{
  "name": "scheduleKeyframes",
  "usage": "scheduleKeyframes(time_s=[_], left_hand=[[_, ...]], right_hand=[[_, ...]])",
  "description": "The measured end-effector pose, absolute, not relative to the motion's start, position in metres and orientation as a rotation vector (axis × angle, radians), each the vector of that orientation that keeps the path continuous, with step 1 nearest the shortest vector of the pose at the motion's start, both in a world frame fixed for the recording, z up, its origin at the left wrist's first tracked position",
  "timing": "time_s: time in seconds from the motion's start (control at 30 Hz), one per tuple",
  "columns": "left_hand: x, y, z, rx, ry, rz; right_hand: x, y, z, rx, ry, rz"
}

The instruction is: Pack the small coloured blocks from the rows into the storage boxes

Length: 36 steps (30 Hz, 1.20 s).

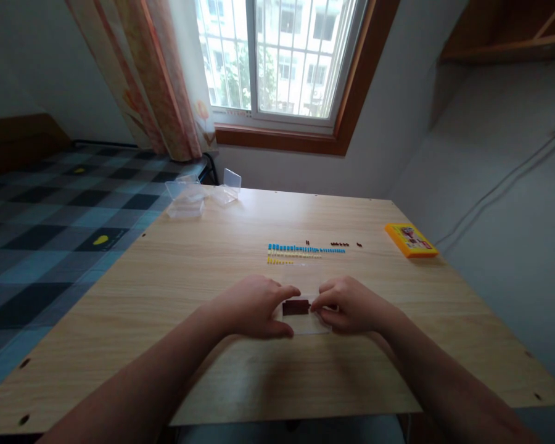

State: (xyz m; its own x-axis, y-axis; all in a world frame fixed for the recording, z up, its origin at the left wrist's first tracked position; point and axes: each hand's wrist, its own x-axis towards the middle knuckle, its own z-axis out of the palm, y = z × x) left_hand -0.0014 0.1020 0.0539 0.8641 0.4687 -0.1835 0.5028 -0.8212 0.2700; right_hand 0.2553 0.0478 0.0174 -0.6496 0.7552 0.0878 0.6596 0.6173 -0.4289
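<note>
A clear plastic plate (300, 327) lies flat near the middle of the table, with a dark red-brown block of small building bricks (296, 307) on it. My left hand (258, 306) rests at the plate's left side, thumb and index finger spread apart, nothing held between them. From the right, my right hand (345, 305) has its fingertips pinched at the block's right end. A tiny dark brick (309, 304) shows at these fingertips, partly hidden. Beyond the hands lie rows of small blue bricks (305, 249), cream bricks (296, 254) and yellow bricks (277, 261).
Several loose brown bricks (340, 244) lie behind the rows. A yellow box (411, 240) sits at the right table edge. Clear plastic cases (185, 206) stand open at the far left corner of the wooden table (203, 382). A bed (74, 216) adjoins on the left.
</note>
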Motion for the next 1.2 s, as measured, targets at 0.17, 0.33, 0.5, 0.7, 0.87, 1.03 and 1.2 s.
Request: scheduleKeyframes(time_s=[0.17, 0.33, 0.5, 0.7, 0.87, 1.03, 1.2], left_hand=[[-0.001, 0.101, 0.055, 2.716, 0.738, -0.169], [-0.001, 0.101, 0.053, 2.719, 0.752, -0.17], [-0.001, 0.101, 0.054, 2.71, 0.745, -0.165], [-0.001, 0.101, 0.055, 2.701, 0.755, -0.179], [-0.001, 0.101, 0.054, 2.701, 0.758, -0.179], [-0.002, 0.103, 0.051, 2.707, 0.761, -0.165], [-0.002, 0.104, 0.05, 2.709, 0.773, -0.181]], right_hand=[[0.254, 0.046, 0.021, -1.186, -2.611, 0.508], [0.252, 0.045, 0.022, -1.209, -2.626, 0.478], [0.252, 0.047, 0.021, -1.204, -2.624, 0.469], [0.251, 0.047, 0.021, -1.202, -2.612, 0.471], [0.254, 0.045, 0.024, -1.167, -2.553, 0.489], [0.272, 0.049, 0.03, -1.085, -2.285, 0.421], [0.305, 0.071, 0.021, -1.3, -1.806, -0.052]])
